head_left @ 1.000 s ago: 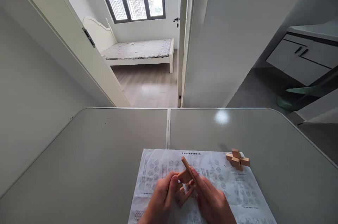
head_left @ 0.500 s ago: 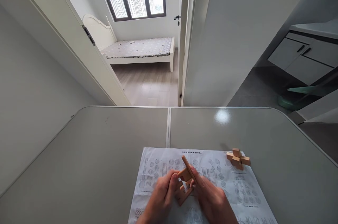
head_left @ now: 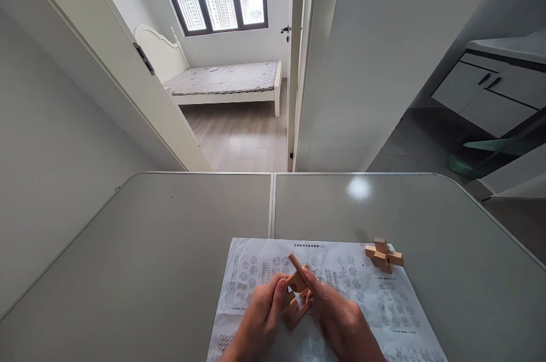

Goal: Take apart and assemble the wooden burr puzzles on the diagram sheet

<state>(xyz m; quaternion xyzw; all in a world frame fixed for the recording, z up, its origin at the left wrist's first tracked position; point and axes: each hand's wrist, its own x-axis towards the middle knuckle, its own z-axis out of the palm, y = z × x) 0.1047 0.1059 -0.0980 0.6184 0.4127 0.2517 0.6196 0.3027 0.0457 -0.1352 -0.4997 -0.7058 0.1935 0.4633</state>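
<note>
Between my hands is a partly joined wooden interlocking puzzle point(head_left: 294, 315), made of notched light-brown pieces with gaps between them. My left hand point(head_left: 263, 308) is closed around its left side, thumb on top. My right hand point(head_left: 336, 311) pinches a long flat wooden piece point(head_left: 297, 266) that slants up to the left across the top of the puzzle. Fingers cover parts of both, so I cannot tell how that piece sits against the rest. Below the hands lies a printed instruction sheet point(head_left: 273, 259) with rows of small diagrams.
A cross-shaped wooden puzzle point(head_left: 384, 255) rests on the sheet's upper right corner. The grey table point(head_left: 149, 259) has a seam point(head_left: 272, 208) down its middle. Beyond it are a doorway, a bed point(head_left: 226, 80) and, at right, white cabinets point(head_left: 478, 89).
The long flat piece has shifted slightly left and down, with my right fingers moving along with it. My left hand keeps its hold on the puzzle.
</note>
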